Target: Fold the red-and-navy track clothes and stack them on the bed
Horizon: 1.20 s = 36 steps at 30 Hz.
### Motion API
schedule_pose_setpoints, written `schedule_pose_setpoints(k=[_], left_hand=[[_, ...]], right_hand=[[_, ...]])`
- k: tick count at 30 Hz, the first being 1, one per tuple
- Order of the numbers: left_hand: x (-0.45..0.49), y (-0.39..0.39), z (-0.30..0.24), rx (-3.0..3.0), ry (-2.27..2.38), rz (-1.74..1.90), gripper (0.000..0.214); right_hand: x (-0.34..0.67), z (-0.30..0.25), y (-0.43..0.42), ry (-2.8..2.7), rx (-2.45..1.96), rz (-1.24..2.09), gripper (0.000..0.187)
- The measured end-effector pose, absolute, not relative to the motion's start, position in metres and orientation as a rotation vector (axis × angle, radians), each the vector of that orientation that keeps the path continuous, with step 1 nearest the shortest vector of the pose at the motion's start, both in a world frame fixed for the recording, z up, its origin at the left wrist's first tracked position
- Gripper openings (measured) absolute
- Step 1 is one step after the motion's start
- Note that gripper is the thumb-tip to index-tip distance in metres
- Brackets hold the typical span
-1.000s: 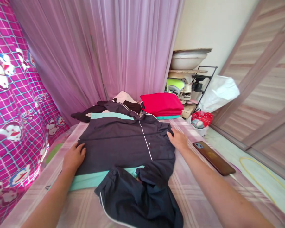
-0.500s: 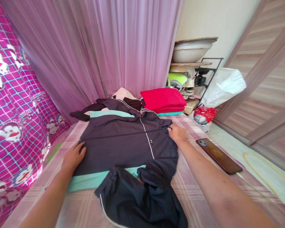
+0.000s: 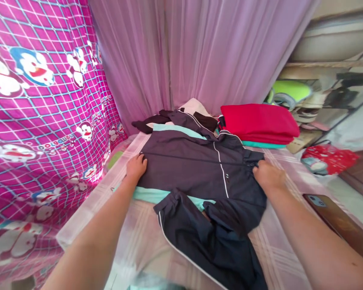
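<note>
A dark zip-up jacket (image 3: 181,161) with white piping lies spread on its front-up side, its hem to the left and collar to the right. Mint-green strips show along both its long edges. One sleeve (image 3: 211,241) stretches toward me, bunched near the body; the other lies folded away at the far side. My left hand (image 3: 136,167) has its fingers closed at the hem, by the lower end of the zip. At the collar, my right hand (image 3: 268,175) pinches the fabric near the zip's upper end.
A folded red stack (image 3: 258,123) sits behind the collar, beside white and dark clothing (image 3: 195,108). On the right of the plaid-covered surface (image 3: 278,257) lies a phone (image 3: 335,217). A purple curtain (image 3: 205,52) hangs behind; a patterned pink cloth (image 3: 63,104) hangs left.
The view has swung left, so things appear farther right. My left hand has shifted up along the hem to the zip end and closed its fingers. My right hand stays at the collar.
</note>
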State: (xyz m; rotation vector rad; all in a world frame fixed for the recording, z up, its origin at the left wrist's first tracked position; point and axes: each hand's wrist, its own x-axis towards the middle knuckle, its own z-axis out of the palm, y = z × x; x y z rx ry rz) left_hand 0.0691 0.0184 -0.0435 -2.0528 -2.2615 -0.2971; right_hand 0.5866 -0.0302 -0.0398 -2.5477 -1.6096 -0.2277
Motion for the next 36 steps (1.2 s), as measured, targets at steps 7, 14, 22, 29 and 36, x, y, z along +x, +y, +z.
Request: schedule_pose_setpoints(k=[7,14,22,29,36], left_hand=[[0.076,0.011,-0.047,-2.043,-2.285,-0.334,0.062],[0.062,0.014,-0.042,-2.118,-2.259,-0.223,0.062],[0.083,-0.013,-0.046,-2.234,-2.011,-0.229,0.058],[0.101,-0.042,-0.058,-2.440,-1.953,-0.176,0.058],[0.098,-0.043,-0.052,-2.443,-1.903,-0.350,0.053]], right_hand=[[0.546,-0.037,-0.050,-1.765,-2.096,-0.461,0.057],[0.520,-0.063,-0.088,-2.151,-2.219,-0.094,0.058],[0.531,-0.064,-0.096,-2.049,-2.172,-0.192,0.052],[0.530,-0.066,-0.100,-1.914,-2.044,-0.183,0.045],[0.540,-0.061,-0.122,-1.451,-2.045,-0.096,0.048]])
